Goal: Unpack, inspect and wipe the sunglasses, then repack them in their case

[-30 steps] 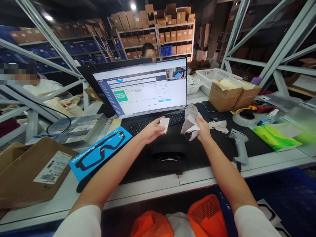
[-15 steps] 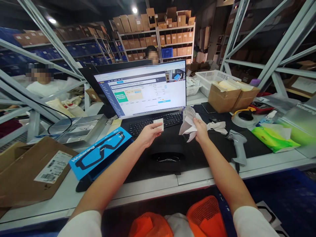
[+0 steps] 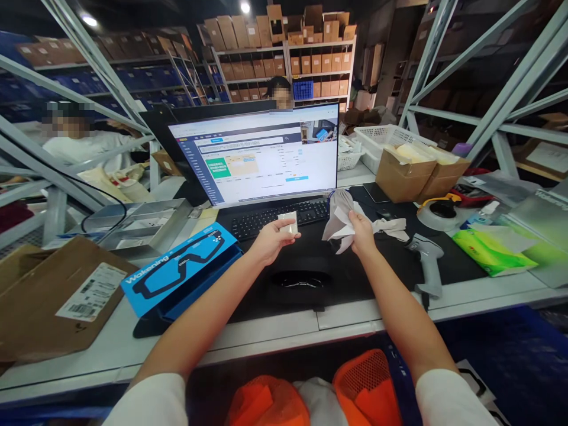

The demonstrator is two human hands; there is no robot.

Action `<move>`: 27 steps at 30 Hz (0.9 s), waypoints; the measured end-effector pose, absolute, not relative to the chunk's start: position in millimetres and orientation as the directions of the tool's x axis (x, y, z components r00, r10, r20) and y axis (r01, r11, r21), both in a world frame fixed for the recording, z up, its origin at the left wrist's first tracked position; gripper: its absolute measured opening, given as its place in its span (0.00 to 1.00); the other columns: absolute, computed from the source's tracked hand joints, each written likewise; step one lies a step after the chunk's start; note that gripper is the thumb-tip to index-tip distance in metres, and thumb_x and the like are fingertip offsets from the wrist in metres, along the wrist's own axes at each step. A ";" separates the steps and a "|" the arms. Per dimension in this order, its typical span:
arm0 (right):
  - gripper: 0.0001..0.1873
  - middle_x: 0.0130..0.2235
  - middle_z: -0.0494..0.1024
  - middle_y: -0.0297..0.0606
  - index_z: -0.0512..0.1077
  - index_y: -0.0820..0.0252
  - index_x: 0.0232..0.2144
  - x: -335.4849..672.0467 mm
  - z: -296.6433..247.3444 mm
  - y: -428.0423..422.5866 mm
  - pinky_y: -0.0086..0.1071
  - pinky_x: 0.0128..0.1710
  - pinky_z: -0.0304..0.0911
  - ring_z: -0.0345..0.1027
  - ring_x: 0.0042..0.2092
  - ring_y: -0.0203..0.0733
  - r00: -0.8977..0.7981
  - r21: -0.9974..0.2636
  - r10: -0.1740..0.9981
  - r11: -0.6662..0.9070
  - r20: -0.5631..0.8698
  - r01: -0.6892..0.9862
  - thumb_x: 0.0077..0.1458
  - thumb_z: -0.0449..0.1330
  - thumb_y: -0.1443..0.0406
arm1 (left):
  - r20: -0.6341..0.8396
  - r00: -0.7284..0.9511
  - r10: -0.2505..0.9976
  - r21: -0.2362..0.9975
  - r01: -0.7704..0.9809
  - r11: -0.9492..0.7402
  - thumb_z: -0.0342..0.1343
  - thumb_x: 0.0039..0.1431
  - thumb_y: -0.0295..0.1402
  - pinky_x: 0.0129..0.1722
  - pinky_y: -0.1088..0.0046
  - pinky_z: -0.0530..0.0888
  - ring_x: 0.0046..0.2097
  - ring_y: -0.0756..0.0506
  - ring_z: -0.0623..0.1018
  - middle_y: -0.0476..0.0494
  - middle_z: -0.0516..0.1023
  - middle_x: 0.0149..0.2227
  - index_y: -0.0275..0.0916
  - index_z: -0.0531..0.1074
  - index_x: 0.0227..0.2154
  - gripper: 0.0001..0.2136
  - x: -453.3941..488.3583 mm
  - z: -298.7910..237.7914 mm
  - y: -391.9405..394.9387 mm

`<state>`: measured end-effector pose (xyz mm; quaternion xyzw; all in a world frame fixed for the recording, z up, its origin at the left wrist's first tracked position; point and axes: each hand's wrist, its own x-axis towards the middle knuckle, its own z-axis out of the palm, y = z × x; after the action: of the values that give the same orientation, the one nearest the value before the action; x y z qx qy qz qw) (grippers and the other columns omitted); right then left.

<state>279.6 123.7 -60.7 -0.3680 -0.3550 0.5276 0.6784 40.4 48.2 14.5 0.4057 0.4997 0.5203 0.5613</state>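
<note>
Between the thumb and fingers of my left hand (image 3: 273, 241) is a small pale square packet (image 3: 289, 221), raised in front of the keyboard (image 3: 257, 220); its contents are too small to make out. My right hand (image 3: 361, 232) is closed on a crumpled bunch of white tissue (image 3: 341, 218), whose loose ends hang below the fingers. A further twist of white tissue (image 3: 391, 227) lies on the black mat just right of that hand. Below and between both hands sits a black case (image 3: 302, 278) with a shiny dark object in its hollow.
A lit monitor (image 3: 261, 157) stands behind the keyboard. To the left are a blue box (image 3: 177, 266) marked "Wakening" and a cardboard box (image 3: 66, 296). At right lie a grey barcode scanner (image 3: 426, 263), a tape roll (image 3: 439, 212) and a green tissue pack (image 3: 492, 248). Two people are beyond the desk.
My left hand has shifted slightly right and turned, so more of the packet's face shows. My right hand keeps its hold on the tissue. The camera view has moved a little.
</note>
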 end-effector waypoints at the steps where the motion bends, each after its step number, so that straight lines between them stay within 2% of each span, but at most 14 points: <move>1: 0.22 0.27 0.76 0.31 0.72 0.57 0.28 279.6 -61.1 124.1 0.35 0.33 0.66 0.69 0.31 0.41 0.196 -0.875 0.976 0.173 0.092 -0.452 0.42 0.70 0.47 | -0.138 -0.034 0.990 0.979 -0.158 0.131 0.64 0.41 0.21 0.29 0.76 0.71 0.31 0.48 0.80 0.45 0.78 0.29 0.33 0.76 0.41 0.19 40.6 14.6 45.9; 5: 0.22 0.27 0.75 0.31 0.71 0.57 0.28 280.0 -63.3 126.6 0.35 0.34 0.66 0.69 0.31 0.40 0.206 -0.878 0.974 0.184 0.100 -0.443 0.41 0.71 0.47 | -0.114 -0.014 0.993 0.990 -0.080 0.113 0.67 0.43 0.28 0.22 0.78 0.64 0.25 0.51 0.75 0.47 0.76 0.26 0.32 0.77 0.39 0.17 39.2 13.1 38.2; 8: 0.22 0.26 0.74 0.30 0.71 0.56 0.27 280.4 -64.3 127.8 0.34 0.34 0.66 0.68 0.31 0.40 0.202 -0.886 0.973 0.187 0.109 -0.424 0.42 0.70 0.47 | -0.023 -0.059 0.998 0.999 0.030 0.025 0.69 0.41 0.31 0.22 0.78 0.64 0.24 0.54 0.71 0.48 0.76 0.29 0.35 0.77 0.40 0.19 36.5 9.0 35.8; 12: 0.22 0.27 0.75 0.31 0.71 0.56 0.27 279.7 -63.8 127.2 0.34 0.34 0.66 0.69 0.31 0.40 0.208 -0.886 0.972 0.193 0.113 -0.421 0.41 0.70 0.47 | 0.056 -0.104 0.993 0.995 0.084 -0.047 0.65 0.42 0.30 0.25 0.78 0.66 0.28 0.52 0.73 0.49 0.76 0.31 0.38 0.75 0.43 0.21 33.5 4.8 33.3; 15: 0.23 0.27 0.75 0.31 0.70 0.56 0.27 278.5 -63.0 125.8 0.35 0.35 0.67 0.69 0.31 0.40 0.208 -0.889 0.972 0.186 0.106 -0.419 0.40 0.70 0.47 | 0.039 0.007 0.999 0.994 0.100 -0.039 0.58 0.48 0.28 0.30 0.75 0.71 0.31 0.48 0.78 0.47 0.78 0.31 0.37 0.70 0.50 0.23 30.5 4.5 23.2; 17: 0.23 0.27 0.75 0.31 0.70 0.56 0.27 277.8 -62.6 124.5 0.35 0.34 0.67 0.69 0.31 0.41 0.209 -0.896 0.972 0.188 0.111 -0.402 0.41 0.70 0.46 | 0.051 0.110 0.993 0.972 0.221 -0.075 0.54 0.51 0.26 0.34 0.73 0.73 0.34 0.46 0.81 0.46 0.79 0.32 0.38 0.65 0.57 0.27 27.2 3.9 9.7; 19: 0.22 0.26 0.74 0.31 0.70 0.56 0.27 277.4 -62.3 123.2 0.35 0.34 0.66 0.68 0.31 0.41 0.211 -0.902 0.969 0.199 0.124 -0.383 0.42 0.69 0.46 | 0.099 0.181 0.978 0.894 0.416 -0.167 0.52 0.55 0.26 0.38 0.71 0.73 0.37 0.45 0.82 0.46 0.80 0.33 0.41 0.58 0.63 0.31 23.3 2.5 -8.0; 22: 0.22 0.25 0.72 0.30 0.70 0.56 0.26 276.9 -62.8 122.3 0.33 0.32 0.64 0.66 0.29 0.39 0.214 -0.902 0.968 0.208 0.134 -0.378 0.43 0.70 0.46 | 0.162 0.270 0.949 0.670 0.676 -0.306 0.50 0.60 0.27 0.39 0.70 0.73 0.37 0.44 0.81 0.45 0.80 0.36 0.44 0.52 0.68 0.32 19.4 0.3 -33.6; 24: 0.23 0.24 0.72 0.29 0.69 0.56 0.25 276.6 -64.5 123.0 0.32 0.31 0.63 0.65 0.28 0.38 0.220 -0.905 0.966 0.210 0.134 -0.371 0.42 0.70 0.46 | 0.164 0.356 0.920 0.515 0.764 -0.388 0.51 0.60 0.28 0.41 0.70 0.72 0.38 0.43 0.81 0.43 0.81 0.40 0.45 0.58 0.66 0.30 19.2 -0.4 -43.8; 27: 0.24 0.23 0.70 0.28 0.68 0.56 0.25 275.9 -69.1 125.7 0.32 0.30 0.62 0.64 0.27 0.37 0.236 -0.919 0.962 0.213 0.137 -0.332 0.42 0.70 0.45 | 0.148 0.508 0.849 0.313 0.790 -0.527 0.49 0.62 0.28 0.43 0.68 0.73 0.42 0.41 0.81 0.41 0.81 0.43 0.44 0.72 0.54 0.19 21.2 -1.5 -45.6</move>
<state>275.9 125.7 -69.1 -0.4042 -0.3894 0.4799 0.6743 21.2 -45.6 -1.5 0.8622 0.4751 0.1426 0.1030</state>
